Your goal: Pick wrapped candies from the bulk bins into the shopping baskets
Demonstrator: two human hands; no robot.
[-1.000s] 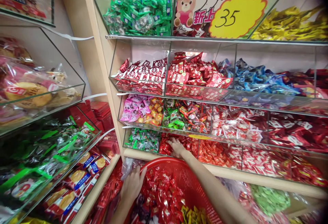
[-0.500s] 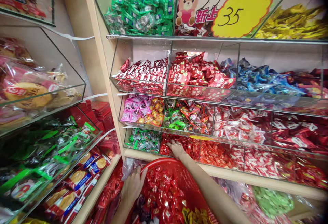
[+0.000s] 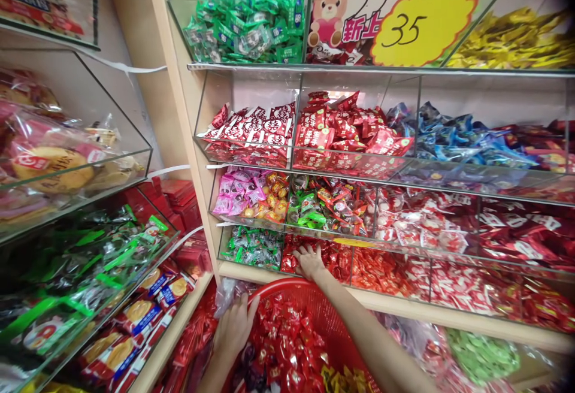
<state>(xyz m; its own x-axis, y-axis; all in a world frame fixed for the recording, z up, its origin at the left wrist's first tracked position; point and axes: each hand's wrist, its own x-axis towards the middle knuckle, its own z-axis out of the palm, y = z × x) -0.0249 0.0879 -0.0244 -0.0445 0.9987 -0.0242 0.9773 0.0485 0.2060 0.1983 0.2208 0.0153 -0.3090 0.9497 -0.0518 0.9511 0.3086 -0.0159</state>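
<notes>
A red plastic basket [image 3: 335,315] at the bottom centre holds many red-wrapped sweets [image 3: 287,339], with some yellow-wrapped and dark purple ones near its lower edge. My left hand [image 3: 236,327] is at the basket's left rim, fingers wrapped over the rim and thumb towards the inside. Beyond the far rim, my right hand [image 3: 309,261] reaches to the lowest shelf bin, over its red-wrapped sweets [image 3: 336,256]. Its fingers are spread, and nothing shows in them.
Clear-fronted bins of wrapped sweets rise in tiers ahead, above a wooden shelf edge [image 3: 377,298]. A yellow price sign [image 3: 424,26] hangs at the top. More bins with packaged biscuits [image 3: 135,312] stand at the left. Bagged green items [image 3: 483,354] lie low at the right.
The fingers of my right hand are slightly more spread and raised at the lowest bin. My left hand and the basket have hardly moved.
</notes>
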